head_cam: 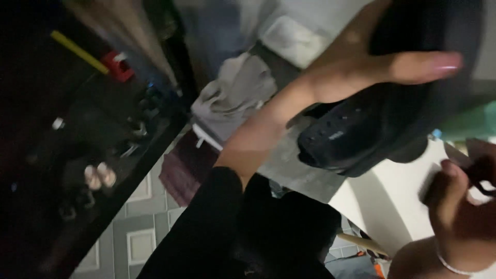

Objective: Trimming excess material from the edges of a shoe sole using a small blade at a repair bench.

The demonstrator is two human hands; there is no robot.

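Black, the shoe point(351, 137) hangs under the left hand point(361, 67), whose thumb lies flat across its upper, fingers hidden behind. Right hand point(457, 201) sits just beside the shoe's sole, pinching a dark, blurred object point(483, 168).

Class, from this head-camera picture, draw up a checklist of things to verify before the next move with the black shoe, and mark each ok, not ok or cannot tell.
1. Left hand grips the black shoe: ok, thumb lies across its upper.
2. Shoe lifted off the surfaces below: ok.
3. Right hand holds something: cannot tell what; a small dark item, blurred.
4. Picture sharp enough to judge detail: not ok, motion blur.
5. Crumpled grey cloth apart from the shoe: ok.
6. Tiled floor beneath free of clutter: cannot tell, too dark.
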